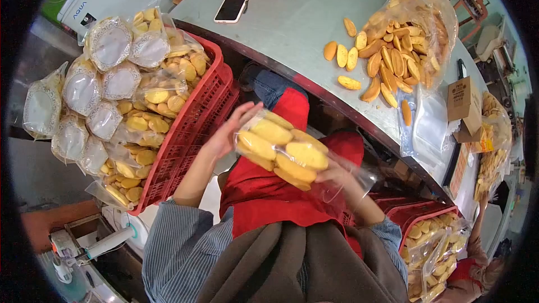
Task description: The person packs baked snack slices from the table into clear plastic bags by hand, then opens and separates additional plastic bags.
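A clear plastic bag of oval yellow biscuits [283,148] is held over my lap, tilted, with the biscuits stacked in rows. My left hand [227,134] grips its left end, the thumb side partly behind the bag. At the other end my right hand [339,177], somewhat blurred, holds the bag near its loose, unfilled plastic [359,182]. On the table to the right, a heap of loose biscuits [393,64] spills from a large clear bag [435,28].
At left, a red crate [185,129] is piled with filled biscuit bags [84,90]. The metal table [303,17] carries a phone [232,5], flat plastic bags [429,123] and a cardboard box [465,104]. Another crate [396,219] and bagged biscuits [438,252] stand lower right, near another person's arm [478,219].
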Available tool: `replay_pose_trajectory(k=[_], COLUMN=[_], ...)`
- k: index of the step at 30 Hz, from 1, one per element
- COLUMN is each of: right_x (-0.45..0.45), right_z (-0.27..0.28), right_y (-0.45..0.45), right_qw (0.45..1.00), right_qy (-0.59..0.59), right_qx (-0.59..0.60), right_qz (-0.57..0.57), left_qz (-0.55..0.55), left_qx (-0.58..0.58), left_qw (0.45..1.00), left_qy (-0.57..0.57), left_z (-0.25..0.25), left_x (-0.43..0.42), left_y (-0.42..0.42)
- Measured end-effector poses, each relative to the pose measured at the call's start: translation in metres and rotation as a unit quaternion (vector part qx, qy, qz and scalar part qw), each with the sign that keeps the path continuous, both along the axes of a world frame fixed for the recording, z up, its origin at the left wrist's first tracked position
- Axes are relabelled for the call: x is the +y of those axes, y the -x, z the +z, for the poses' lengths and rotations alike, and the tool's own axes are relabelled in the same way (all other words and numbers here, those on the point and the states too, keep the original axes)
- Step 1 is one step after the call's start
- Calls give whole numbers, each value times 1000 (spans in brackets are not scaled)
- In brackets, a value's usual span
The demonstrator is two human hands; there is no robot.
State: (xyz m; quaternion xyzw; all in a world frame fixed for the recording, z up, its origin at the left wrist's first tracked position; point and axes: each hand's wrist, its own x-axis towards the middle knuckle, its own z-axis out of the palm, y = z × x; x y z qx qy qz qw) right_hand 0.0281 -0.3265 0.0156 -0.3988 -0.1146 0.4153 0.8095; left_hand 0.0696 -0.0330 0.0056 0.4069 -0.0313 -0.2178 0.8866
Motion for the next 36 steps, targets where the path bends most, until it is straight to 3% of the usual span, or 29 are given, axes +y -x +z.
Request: replay_pose_trajectory(k=[1,2,4,5,7,8,9,10,12,15,19,23,26,27,29,31,32,33,34,35,36], right_x=[0,-1,2,3,1,0,-1,-1,2,7,7,15,14,8,-7,-35,-56,-75,-98,-115,-140], right_z=[18,33,6,-8,-24,-34,-49,-59,-70,-66,-64,-56,-53,-44,-8,25,42,62,50,41,22], right_y=[-10,-18,-17,-16,-12,-8,0,7,13,15,23,26,19,15,-1,-31,-46,-70,-91,-117,-154], right_qw=[975,900,830,780,862,904,953,984,995,971,979,978,993,997,948,942,956,944,925,776,625], right_qy=[150,292,286,290,254,227,180,130,-26,-106,-61,-93,-52,51,257,190,184,258,288,412,585], right_qx=[-146,-285,-470,-552,-431,-351,-235,-114,93,190,149,124,46,-32,-178,-235,-206,-201,-230,-371,-361], right_qz=[79,156,90,44,84,87,65,42,-20,-101,-122,-140,-94,-41,64,148,100,45,-96,-300,-372], left_qz=[17,17,57,26,-31,33,0,-9,-26,-51,-100,-138,-178,-190,-161,-79,-16,23,65,79,94], left_qx=[-43,-57,-89,-109,-136,-186,-151,-123,-68,-19,-6,14,14,21,45,64,107,102,97,106,115], left_qw=[995,990,971,924,757,815,861,872,901,932,926,931,962,971,983,993,993,993,991,990,988], left_qy=[-85,-126,-213,-365,-638,-549,-486,-474,-427,-360,-363,-337,-207,-143,-70,-58,-52,-63,-72,-56,-40], left_z=[16,28,39,40,39,6,-6,-12,-16,-14,-16,-10,-27,-31,-37,-30,-44,-59,-68,-68,-65], left_x=[-3,0,-1,-4,-10,-12,-15,-17,-21,-30,-33,-34,-24,-15,2,18,30,41,47,46,46], left_y=[-7,-15,-26,-30,-35,-35,-37,-41,-46,-55,-67,-69,-66,-60,-45,-24,-13,-5,3,8,13])
